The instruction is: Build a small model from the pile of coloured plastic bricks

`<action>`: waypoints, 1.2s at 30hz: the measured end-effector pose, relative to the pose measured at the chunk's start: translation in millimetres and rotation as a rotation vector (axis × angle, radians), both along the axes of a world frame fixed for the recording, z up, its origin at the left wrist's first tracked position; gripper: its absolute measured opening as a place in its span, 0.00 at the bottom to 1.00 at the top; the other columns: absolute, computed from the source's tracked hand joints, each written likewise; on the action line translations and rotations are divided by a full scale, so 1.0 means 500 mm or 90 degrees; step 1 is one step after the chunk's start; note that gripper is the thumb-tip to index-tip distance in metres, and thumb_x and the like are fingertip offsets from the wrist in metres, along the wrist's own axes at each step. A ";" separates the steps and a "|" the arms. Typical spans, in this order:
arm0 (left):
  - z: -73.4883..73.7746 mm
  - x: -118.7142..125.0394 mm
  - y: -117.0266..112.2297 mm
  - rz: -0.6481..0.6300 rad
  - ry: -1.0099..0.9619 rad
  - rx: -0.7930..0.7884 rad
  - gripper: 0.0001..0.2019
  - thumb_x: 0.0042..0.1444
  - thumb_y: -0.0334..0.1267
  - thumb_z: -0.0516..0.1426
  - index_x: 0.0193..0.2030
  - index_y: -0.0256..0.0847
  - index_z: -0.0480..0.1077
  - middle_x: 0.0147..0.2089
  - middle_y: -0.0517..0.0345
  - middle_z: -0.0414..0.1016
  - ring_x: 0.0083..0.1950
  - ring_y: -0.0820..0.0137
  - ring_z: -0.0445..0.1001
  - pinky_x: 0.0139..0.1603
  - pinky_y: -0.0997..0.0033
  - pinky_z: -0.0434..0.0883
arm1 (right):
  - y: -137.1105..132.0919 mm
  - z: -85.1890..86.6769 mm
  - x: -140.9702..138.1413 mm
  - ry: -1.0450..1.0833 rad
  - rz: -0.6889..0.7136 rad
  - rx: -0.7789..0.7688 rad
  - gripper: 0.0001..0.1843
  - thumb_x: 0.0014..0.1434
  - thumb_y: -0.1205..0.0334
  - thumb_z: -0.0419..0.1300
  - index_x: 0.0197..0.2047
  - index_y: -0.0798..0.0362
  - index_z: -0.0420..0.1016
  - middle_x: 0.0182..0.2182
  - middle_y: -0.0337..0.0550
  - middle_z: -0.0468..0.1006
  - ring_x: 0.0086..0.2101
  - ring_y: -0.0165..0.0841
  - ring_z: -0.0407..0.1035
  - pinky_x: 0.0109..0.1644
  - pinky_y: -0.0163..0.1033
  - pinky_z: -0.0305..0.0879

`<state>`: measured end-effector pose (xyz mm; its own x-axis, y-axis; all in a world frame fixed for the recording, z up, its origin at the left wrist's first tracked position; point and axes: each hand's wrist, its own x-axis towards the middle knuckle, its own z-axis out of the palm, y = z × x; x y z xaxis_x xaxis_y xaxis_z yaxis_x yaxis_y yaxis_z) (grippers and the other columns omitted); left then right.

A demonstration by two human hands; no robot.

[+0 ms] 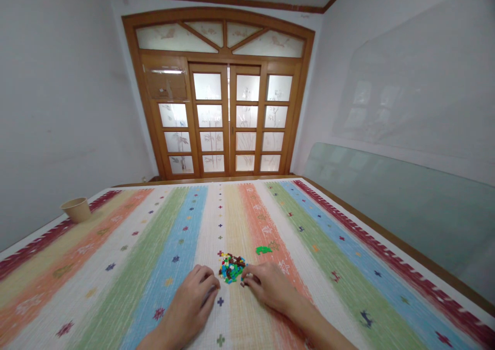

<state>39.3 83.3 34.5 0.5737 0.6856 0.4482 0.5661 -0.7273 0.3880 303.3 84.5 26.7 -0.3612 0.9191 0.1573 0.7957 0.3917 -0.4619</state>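
As I watch remotely | left grip (191, 301) and right grip (270, 288) flank brick pile (231, 267) at 6 o'clock, closure unclear | risk: knuckle bump scatters bricks across striped cover (116, 267)

We have a striped woven cloth (174, 226) spread over the worktop (386, 238), a heap of small coloured plastic bricks (232, 267) near its middle, a green brick (263, 250) just beyond, and a tan paper cup (76, 209) tilted far left.

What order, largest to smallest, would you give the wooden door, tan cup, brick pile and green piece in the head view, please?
The wooden door looks largest; the brick pile and tan cup look alike; the green piece looks smallest.
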 end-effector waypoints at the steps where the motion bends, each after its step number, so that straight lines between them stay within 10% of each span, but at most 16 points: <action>1: 0.001 0.000 0.000 0.000 -0.004 0.002 0.07 0.68 0.29 0.55 0.41 0.45 0.72 0.44 0.54 0.76 0.46 0.61 0.76 0.48 0.63 0.74 | 0.000 -0.001 0.000 0.001 -0.001 -0.003 0.10 0.66 0.64 0.62 0.46 0.47 0.84 0.37 0.42 0.87 0.40 0.38 0.81 0.43 0.35 0.63; 36: -0.005 -0.001 0.004 0.000 0.002 0.011 0.07 0.68 0.30 0.54 0.41 0.44 0.73 0.44 0.53 0.77 0.46 0.61 0.76 0.47 0.62 0.76 | -0.005 0.013 -0.004 -0.003 -0.020 -0.024 0.09 0.66 0.61 0.63 0.46 0.46 0.85 0.38 0.43 0.88 0.41 0.38 0.81 0.45 0.36 0.64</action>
